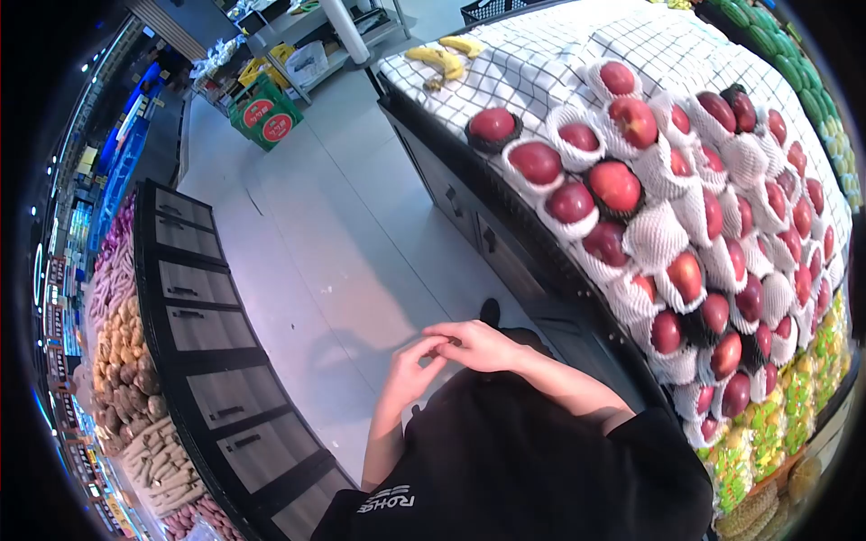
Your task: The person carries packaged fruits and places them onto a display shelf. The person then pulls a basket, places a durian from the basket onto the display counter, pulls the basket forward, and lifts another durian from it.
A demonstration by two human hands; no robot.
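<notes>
My left hand (415, 367) and my right hand (483, 347) meet in front of my body, over the dark shirt (541, 460). Their fingers are bent and touch each other, the right fingers lying across the left ones. I see no object in either hand; part of the left fingers is hidden behind the right hand. To the right stands a display with many red fruits (616, 186), several wrapped in white foam nets (656, 236), a few in black ones. The hands are apart from the display.
Bananas (437, 60) lie on a checked cloth (532, 50). Bagged goods in yellow-green packaging (767, 437) and green melons (794, 63) border the display. Left, a dark cabinet (230, 392) fronts root vegetables (162, 464). Ahead are the tiled floor (307, 216) and a green box (264, 113).
</notes>
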